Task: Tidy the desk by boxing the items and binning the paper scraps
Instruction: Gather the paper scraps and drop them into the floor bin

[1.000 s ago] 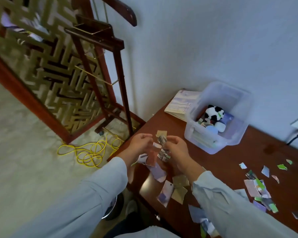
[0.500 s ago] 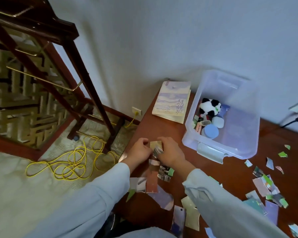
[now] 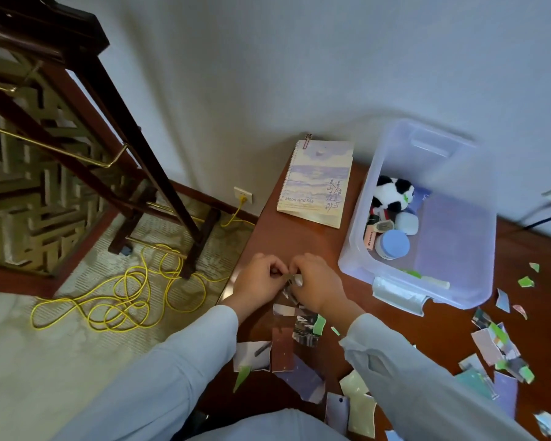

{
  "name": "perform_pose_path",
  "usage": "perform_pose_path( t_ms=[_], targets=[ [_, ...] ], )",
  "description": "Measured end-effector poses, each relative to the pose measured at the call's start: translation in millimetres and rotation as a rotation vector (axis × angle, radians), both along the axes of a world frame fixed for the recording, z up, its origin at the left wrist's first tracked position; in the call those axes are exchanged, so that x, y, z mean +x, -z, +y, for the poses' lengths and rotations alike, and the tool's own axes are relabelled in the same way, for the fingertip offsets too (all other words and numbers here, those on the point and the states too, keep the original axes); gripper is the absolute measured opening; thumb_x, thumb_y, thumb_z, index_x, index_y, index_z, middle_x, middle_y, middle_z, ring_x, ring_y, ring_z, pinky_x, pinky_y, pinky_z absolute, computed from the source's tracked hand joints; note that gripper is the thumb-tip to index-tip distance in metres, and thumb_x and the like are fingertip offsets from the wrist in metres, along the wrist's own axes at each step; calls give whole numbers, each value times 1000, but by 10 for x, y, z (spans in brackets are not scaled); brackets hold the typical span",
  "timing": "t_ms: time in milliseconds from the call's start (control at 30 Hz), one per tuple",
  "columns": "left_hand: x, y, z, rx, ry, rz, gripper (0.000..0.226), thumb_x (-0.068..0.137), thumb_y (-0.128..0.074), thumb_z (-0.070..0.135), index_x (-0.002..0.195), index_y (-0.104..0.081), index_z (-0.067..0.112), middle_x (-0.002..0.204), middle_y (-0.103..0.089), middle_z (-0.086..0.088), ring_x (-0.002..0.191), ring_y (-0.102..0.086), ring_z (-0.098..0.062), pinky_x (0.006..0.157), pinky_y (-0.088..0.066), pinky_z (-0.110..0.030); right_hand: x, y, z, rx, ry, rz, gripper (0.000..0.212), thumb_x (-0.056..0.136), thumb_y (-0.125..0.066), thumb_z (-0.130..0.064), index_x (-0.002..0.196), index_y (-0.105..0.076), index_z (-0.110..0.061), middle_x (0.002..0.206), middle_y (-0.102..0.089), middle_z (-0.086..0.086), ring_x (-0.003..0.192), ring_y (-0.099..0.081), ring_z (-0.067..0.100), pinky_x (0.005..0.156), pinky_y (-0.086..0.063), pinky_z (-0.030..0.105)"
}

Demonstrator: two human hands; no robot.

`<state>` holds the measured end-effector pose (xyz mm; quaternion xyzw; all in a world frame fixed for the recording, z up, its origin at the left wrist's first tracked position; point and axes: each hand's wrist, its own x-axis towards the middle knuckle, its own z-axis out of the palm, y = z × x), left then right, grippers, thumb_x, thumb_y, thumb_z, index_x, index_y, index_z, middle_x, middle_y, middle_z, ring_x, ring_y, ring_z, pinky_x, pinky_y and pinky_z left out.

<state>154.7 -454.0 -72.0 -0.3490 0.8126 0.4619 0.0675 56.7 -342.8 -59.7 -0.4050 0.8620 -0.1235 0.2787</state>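
Since half a second ago the hands have drawn tighter. The left hand (image 3: 256, 281) and right hand (image 3: 315, 286), fingers curled, now pinch one paper scrap (image 3: 287, 277) between them, just left of the clear box (image 3: 357, 249). Loose scraps (image 3: 304, 327) litter the worktop (image 3: 268, 230) in front of the box, so binning looks barely begun.

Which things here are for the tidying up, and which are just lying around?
For the job: left hand and right hand, both pinching one paper scrap; loose scraps; notebook; plastic box with toy panda inside.
Just lying about: yellow cable; wooden stand; wall socket.
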Motion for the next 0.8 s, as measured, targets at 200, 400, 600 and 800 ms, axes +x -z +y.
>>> perform_pose_path(
  t_ms=[200, 400, 600, 800],
  targets=[
    [52, 43, 34, -94, 41, -22, 22, 83, -57, 14, 96, -60, 32, 105, -48, 9, 86, -58, -13, 81, -50, -32, 14, 75, 205, -150, 354, -238, 24, 87, -52, -5, 100, -64, -22, 101, -63, -7, 91, -57, 14, 79, -45, 26],
    [60, 48, 111, -154, 74, -53, 34, 85, -64, 28, 117, -55, 27, 117, -46, 4, 95, -60, -17, 82, -50, -32, 112, 18, 321, -283, 884, -556, 27, 90, -44, -1, 91, -66, -14, 96, -63, 4, 92, -60, 23, 86, -53, 42],
    [-30, 61, 178, -214, 43, -54, 29, 89, -64, 23, 116, -54, 27, 119, -42, 0, 96, -60, -25, 83, -51, -38, 172, -100, 416, -247, 1104, -974, 32, 89, -50, -37, 65, -47, -15, 60, -40, 4, 51, -36, 15, 52, -34, 25],
    [-75, 62, 189, -282, 79, -70, 8, 89, -63, 21, 95, -59, 22, 111, -47, -1, 88, -59, -23, 77, -51, -37, 231, 19, 461, -112, 684, -588, 12, 81, -65, -19, 74, -57, -14, 76, -60, 2, 71, -58, 14, 66, -51, 32]
  ],
)
